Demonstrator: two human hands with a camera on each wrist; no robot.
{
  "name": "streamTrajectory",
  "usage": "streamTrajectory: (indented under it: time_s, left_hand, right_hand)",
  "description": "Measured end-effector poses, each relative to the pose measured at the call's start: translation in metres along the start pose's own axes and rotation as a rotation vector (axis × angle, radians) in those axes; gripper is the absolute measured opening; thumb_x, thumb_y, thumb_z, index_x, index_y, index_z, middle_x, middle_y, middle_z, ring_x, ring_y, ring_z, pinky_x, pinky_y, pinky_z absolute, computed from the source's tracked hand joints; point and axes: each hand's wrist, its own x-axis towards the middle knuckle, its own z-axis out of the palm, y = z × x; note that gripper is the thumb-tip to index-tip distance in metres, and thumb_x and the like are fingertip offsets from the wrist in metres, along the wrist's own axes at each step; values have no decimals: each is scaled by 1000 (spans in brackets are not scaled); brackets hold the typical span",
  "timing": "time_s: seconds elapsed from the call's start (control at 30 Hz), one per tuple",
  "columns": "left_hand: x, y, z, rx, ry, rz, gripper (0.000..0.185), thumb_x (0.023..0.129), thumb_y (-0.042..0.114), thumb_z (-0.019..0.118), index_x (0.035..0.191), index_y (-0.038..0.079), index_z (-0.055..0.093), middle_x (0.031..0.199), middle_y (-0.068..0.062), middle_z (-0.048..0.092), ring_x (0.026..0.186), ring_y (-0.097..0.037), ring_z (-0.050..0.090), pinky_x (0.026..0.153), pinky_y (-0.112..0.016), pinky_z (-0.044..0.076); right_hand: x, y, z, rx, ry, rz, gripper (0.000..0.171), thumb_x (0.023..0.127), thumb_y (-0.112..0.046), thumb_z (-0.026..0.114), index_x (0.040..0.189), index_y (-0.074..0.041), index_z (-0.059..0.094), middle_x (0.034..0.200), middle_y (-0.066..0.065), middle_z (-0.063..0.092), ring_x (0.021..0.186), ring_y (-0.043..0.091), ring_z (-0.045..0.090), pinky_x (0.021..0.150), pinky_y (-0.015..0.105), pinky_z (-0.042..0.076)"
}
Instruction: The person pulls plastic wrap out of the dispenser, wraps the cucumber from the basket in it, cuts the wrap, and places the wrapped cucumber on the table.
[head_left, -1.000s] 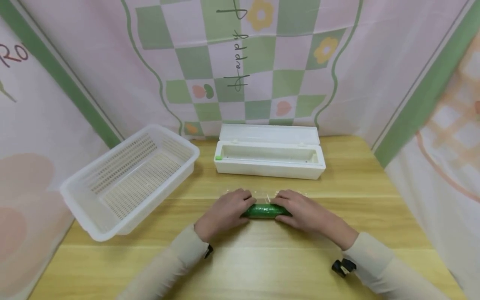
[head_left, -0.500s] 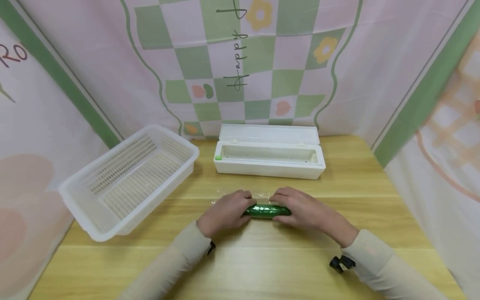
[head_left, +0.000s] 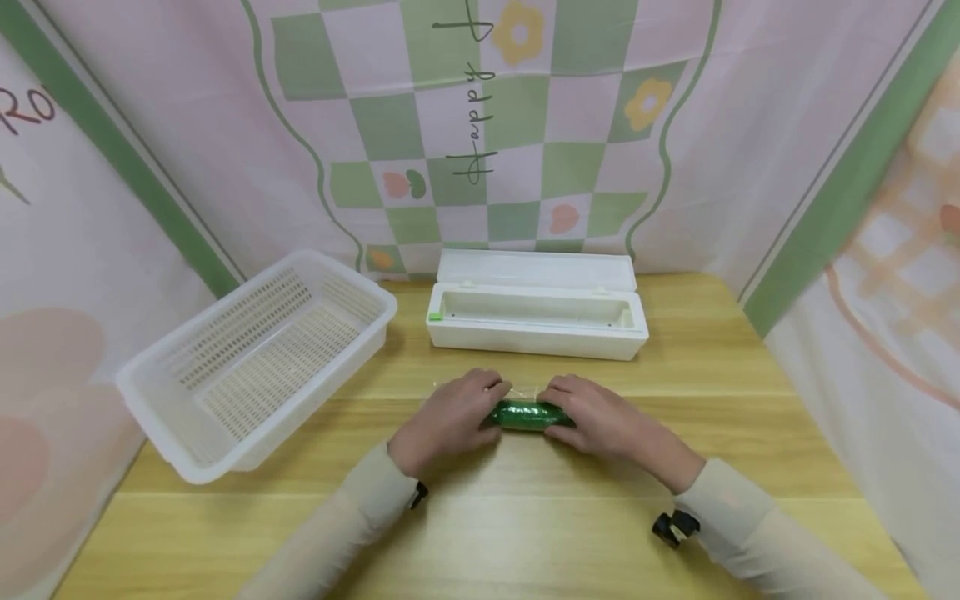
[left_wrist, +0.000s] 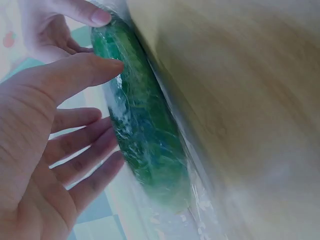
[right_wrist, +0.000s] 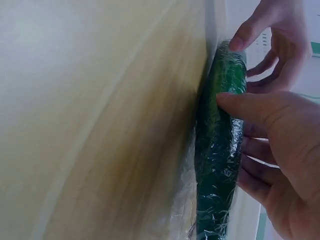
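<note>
A green cucumber wrapped in clear cling film lies crosswise on the wooden table. My left hand grips its left end and my right hand grips its right end, each arched over it. In the left wrist view my left hand has its thumb on the near side of the cucumber and its fingers behind it. The right wrist view shows my right hand the same way on the cucumber. Loose film trails off the wrap.
A white film dispenser box stands with its lid up just behind the hands. At the left sits a white slotted basket, tilted on the table. Patterned cloth walls close in the back and both sides.
Both hands and the cucumber have moved a little away from me. The hands have drawn closer together, so less green shows between them.
</note>
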Motion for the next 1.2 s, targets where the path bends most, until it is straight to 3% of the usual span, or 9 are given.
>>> streamTrajectory:
  time_s: [0.2, 0.53, 0.8, 1.0, 1.2]
  left_hand:
    - [-1, 3, 1, 12, 97, 77, 38, 90, 21, 84, 123, 10, 70, 121, -5, 70, 110, -19, 67, 92, -30, 61]
    - [3, 4, 12, 70, 101, 90, 32, 92, 22, 84, 120, 11, 72, 118, -2, 71, 107, -18, 67, 91, -28, 61]
    - [11, 0, 20, 81, 104, 44, 26, 95, 22, 80, 117, 11, 73, 117, -2, 73, 106, -18, 69, 92, -30, 61]
    - [16, -2, 20, 48, 53, 14, 29, 94, 20, 79, 120, 9, 73, 121, -5, 72, 108, -20, 68, 94, -32, 61]
    - [23, -3, 18, 26, 12, -3, 32, 94, 21, 79, 123, 8, 71, 123, -6, 70, 111, -21, 68, 95, -33, 61]
  right_hand:
    - [2, 4, -5, 75, -64, 50, 37, 97, -24, 78, 127, -3, 71, 116, 5, 69, 102, 14, 65, 90, 38, 62]
    - [3, 9, -9, 178, -161, 118, 39, 103, -30, 69, 133, -6, 69, 120, 0, 68, 103, 10, 64, 91, 37, 60]
    - [3, 6, -6, 75, -58, 108, 49, 96, -35, 78, 133, -4, 68, 127, 8, 68, 114, 21, 66, 99, 44, 60]
    - [4, 4, 2, 9, 40, 46, 49, 87, -32, 88, 124, -3, 71, 119, 8, 69, 108, 22, 67, 94, 41, 62]
    - [7, 8, 3, 13, 41, 50, 43, 88, -27, 87, 121, -4, 72, 119, 8, 70, 107, 21, 68, 93, 40, 62]
